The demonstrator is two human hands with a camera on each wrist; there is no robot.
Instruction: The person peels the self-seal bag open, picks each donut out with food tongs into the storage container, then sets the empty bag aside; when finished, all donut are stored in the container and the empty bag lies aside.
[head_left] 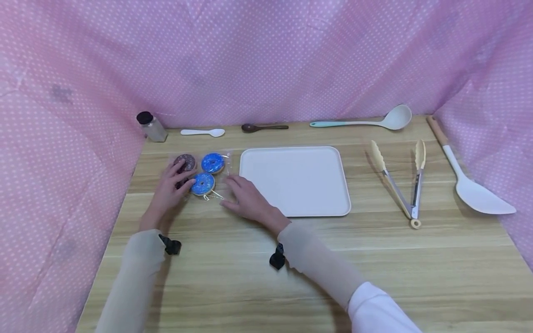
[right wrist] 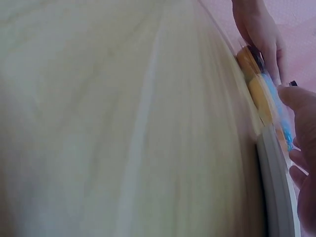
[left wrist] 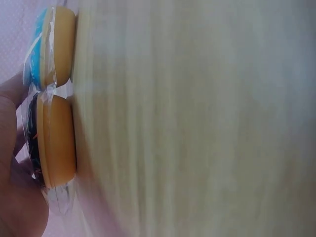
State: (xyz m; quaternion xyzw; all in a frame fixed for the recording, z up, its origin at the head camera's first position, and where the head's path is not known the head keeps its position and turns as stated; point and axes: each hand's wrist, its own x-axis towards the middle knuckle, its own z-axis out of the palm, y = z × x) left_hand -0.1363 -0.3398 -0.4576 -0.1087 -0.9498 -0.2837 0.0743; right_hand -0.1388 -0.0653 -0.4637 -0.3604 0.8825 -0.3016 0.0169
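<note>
A clear plastic bag [head_left: 220, 185] lies on the wooden table [head_left: 291, 259], left of a white tray [head_left: 295, 180]. It holds a chocolate donut [head_left: 186, 162] and two blue-iced donuts [head_left: 213, 163] [head_left: 202, 183]. My left hand [head_left: 175, 178] rests on the bag's left side, its fingers laid over the chocolate donut. The left wrist view shows the chocolate donut [left wrist: 57, 143] and a blue donut [left wrist: 54, 44] edge-on beside the palm [left wrist: 10, 148]. My right hand [head_left: 239, 190] lies flat, its fingertips touching the bag's right edge beside the tray. The tray rim [right wrist: 276, 187] shows in the right wrist view.
Along the back edge stand a small bottle with a black cap [head_left: 151, 127], a white spoon [head_left: 204, 132], a brown spoon [head_left: 262, 127] and a ladle [head_left: 366, 121]. Tongs [head_left: 404, 185] and a white spatula [head_left: 470, 180] lie to the right. Pink dotted cloth [head_left: 266, 55] walls three sides.
</note>
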